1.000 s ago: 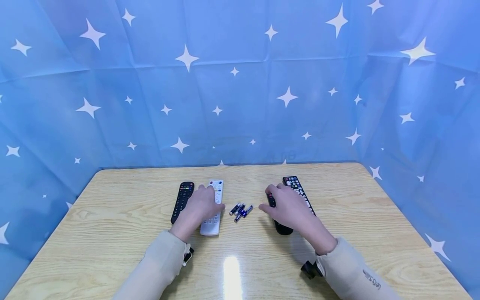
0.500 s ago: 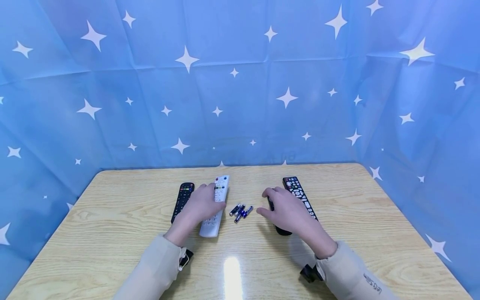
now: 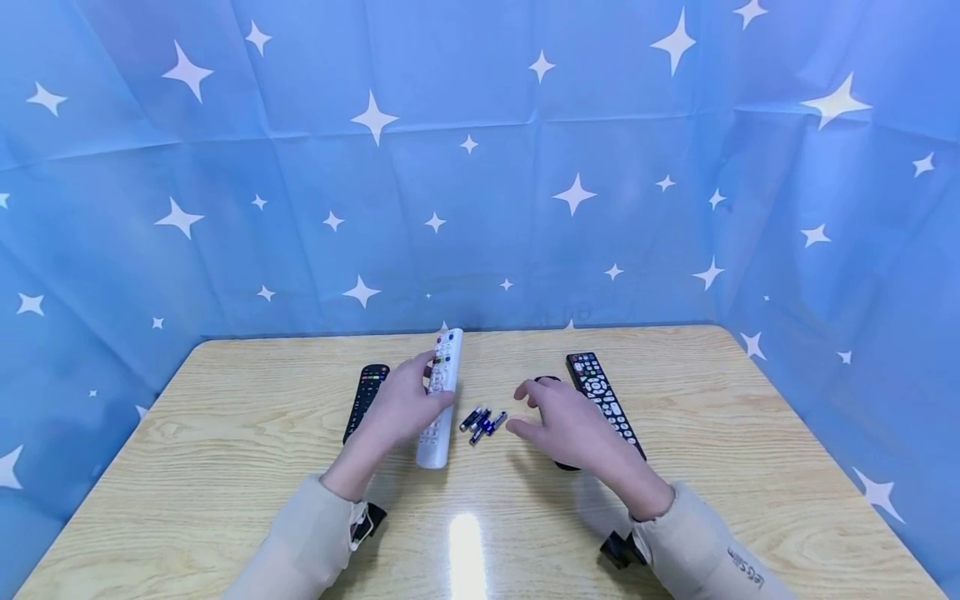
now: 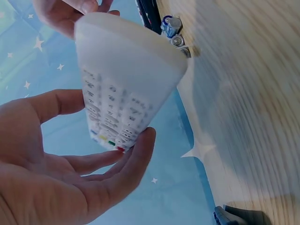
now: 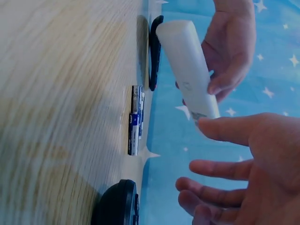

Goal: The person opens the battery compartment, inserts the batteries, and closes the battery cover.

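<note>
My left hand point(image 3: 401, 404) grips a white remote control point(image 3: 444, 379) by its long edges, thumb on one side and fingers on the other. Its button face shows in the left wrist view, where the remote point(image 4: 124, 61) is raised off the table and tilted. My right hand point(image 3: 573, 421) hovers with loosely bent fingers and holds nothing. Beneath it lies a black remote point(image 3: 567, 467), mostly hidden by the hand. In the right wrist view the right thumb overlaps the lower end of the white remote point(image 5: 187, 65).
Several small batteries point(image 3: 471, 418) lie in a cluster between the hands on the wooden table point(image 3: 262, 417). A black remote point(image 3: 366, 396) rests left of the left hand. Another with white buttons point(image 3: 600, 387) lies beyond the right hand. A blue starred cloth point(image 3: 480, 208) hangs behind.
My left hand has lifted the white remote off the table, moving it slightly right and tilting its far end up. The right hand has shifted a little to the left.
</note>
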Demonstrator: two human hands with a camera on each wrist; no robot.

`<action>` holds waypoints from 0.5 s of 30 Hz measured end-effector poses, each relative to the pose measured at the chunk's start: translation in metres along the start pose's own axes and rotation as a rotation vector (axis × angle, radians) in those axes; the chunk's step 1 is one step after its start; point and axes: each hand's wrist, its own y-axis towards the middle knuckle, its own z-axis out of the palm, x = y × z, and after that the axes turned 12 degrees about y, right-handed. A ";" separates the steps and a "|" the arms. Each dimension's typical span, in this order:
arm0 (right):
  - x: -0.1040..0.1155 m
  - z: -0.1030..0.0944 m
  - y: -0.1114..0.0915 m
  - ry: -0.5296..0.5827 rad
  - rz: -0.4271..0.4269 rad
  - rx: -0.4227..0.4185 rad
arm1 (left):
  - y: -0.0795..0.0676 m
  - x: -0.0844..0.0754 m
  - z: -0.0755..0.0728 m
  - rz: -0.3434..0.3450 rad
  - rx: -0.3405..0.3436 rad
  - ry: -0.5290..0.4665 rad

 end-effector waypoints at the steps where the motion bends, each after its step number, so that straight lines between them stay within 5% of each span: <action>1: 0.000 0.001 0.000 0.012 -0.008 0.004 | 0.000 0.000 0.000 0.007 -0.007 -0.015; 15: 0.004 0.006 0.002 0.259 -0.154 0.145 | 0.000 0.000 0.001 0.071 -0.015 -0.321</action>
